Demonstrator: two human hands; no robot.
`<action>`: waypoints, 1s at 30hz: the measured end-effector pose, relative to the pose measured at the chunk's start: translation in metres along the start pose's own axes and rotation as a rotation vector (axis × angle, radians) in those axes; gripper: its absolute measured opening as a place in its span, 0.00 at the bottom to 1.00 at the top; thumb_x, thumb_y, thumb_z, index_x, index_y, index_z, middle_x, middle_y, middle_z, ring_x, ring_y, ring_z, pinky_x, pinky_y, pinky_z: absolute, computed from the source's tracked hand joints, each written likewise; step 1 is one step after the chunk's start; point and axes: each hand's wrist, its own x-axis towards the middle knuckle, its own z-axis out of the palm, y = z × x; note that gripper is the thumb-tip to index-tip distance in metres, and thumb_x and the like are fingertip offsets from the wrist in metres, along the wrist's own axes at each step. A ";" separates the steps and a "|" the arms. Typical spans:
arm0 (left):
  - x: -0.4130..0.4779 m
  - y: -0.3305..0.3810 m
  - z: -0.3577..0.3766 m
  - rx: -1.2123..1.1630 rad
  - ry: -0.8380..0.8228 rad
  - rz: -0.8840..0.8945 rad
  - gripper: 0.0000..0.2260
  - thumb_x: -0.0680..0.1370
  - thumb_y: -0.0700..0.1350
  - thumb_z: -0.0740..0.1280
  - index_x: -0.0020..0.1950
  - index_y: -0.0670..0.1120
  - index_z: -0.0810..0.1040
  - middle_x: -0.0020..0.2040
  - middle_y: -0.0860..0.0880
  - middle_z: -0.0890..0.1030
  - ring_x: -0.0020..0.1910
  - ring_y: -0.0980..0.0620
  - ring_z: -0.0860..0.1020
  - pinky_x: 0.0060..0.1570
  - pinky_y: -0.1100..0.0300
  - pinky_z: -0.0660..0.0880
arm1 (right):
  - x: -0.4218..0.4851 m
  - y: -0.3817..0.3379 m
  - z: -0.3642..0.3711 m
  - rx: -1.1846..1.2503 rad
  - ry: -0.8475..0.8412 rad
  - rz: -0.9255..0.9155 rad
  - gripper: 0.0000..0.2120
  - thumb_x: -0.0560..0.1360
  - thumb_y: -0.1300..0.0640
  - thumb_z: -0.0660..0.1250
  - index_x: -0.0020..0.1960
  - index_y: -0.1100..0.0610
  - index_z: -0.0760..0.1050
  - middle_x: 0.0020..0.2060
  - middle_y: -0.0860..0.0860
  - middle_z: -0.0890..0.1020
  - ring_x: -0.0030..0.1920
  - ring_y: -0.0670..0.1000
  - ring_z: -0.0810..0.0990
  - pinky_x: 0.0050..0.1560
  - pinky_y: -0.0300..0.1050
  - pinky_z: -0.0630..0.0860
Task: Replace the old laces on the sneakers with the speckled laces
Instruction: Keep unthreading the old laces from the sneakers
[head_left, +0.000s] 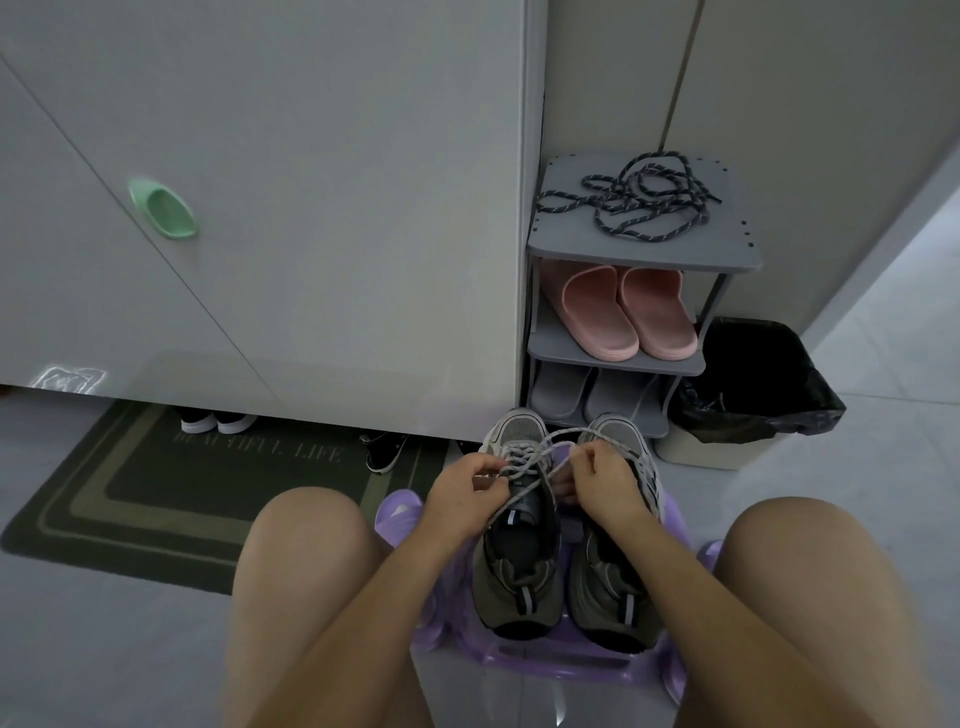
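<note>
While the left hand (466, 492) and right hand (607, 483) pinch the old grey lace (561, 433) on a grey mesh sneaker (514, 582), little looks done; dark speckled laces (641, 200) wait well beyond both.

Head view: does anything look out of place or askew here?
Little. The speckled laces lie in a loose tangle on the rack's top shelf, and a black shoe sits askew, half under the cabinet. Nothing is spilled.
</note>
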 end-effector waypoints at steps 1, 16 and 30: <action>0.000 0.000 0.000 -0.006 -0.004 -0.001 0.11 0.75 0.38 0.66 0.56 0.44 0.79 0.44 0.50 0.80 0.44 0.54 0.79 0.49 0.62 0.76 | -0.001 -0.001 -0.002 -0.069 -0.017 -0.041 0.11 0.78 0.54 0.62 0.39 0.58 0.71 0.33 0.53 0.81 0.36 0.52 0.81 0.44 0.50 0.80; 0.001 -0.005 0.001 -0.022 -0.011 0.024 0.12 0.74 0.38 0.67 0.57 0.45 0.78 0.49 0.50 0.80 0.50 0.52 0.80 0.55 0.55 0.77 | 0.000 -0.003 -0.002 -0.055 0.102 -0.134 0.07 0.78 0.58 0.62 0.43 0.59 0.72 0.32 0.49 0.78 0.34 0.48 0.78 0.38 0.39 0.74; 0.001 -0.007 -0.002 -0.004 -0.030 0.032 0.12 0.74 0.38 0.66 0.57 0.45 0.79 0.50 0.50 0.80 0.51 0.51 0.80 0.56 0.56 0.77 | -0.007 -0.011 -0.009 0.107 0.188 -0.156 0.11 0.79 0.59 0.62 0.37 0.56 0.70 0.29 0.48 0.77 0.30 0.47 0.76 0.28 0.28 0.71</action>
